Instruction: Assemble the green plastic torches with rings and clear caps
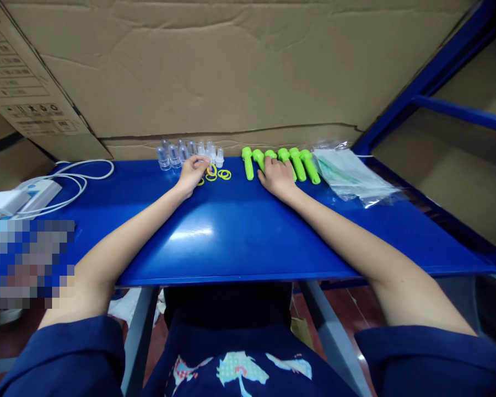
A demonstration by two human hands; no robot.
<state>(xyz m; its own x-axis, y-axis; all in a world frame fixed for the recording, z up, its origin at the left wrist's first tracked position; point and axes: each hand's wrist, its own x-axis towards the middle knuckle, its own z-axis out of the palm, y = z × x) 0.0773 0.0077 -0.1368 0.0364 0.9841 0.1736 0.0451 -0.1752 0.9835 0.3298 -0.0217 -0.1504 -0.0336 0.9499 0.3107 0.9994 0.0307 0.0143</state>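
Observation:
Both my arms reach across a blue table (240,237). My left hand (191,172) rests among several yellow rings (224,174), its fingers curled and pinching at one ring by its fingertips. Just behind it stand several small clear plastic caps (182,152). My right hand (276,175) lies on a row of bright green plastic handles (300,163), its fingers closed over one of them; other handles lie on both sides of the hand.
Clear plastic bags (349,173) lie in a stack at the right of the handles. A white charger with a coiled cable (45,190) sits at the far left. Cardboard sheets (231,71) form the back wall, and a blue rack frame (442,105) rises at the right.

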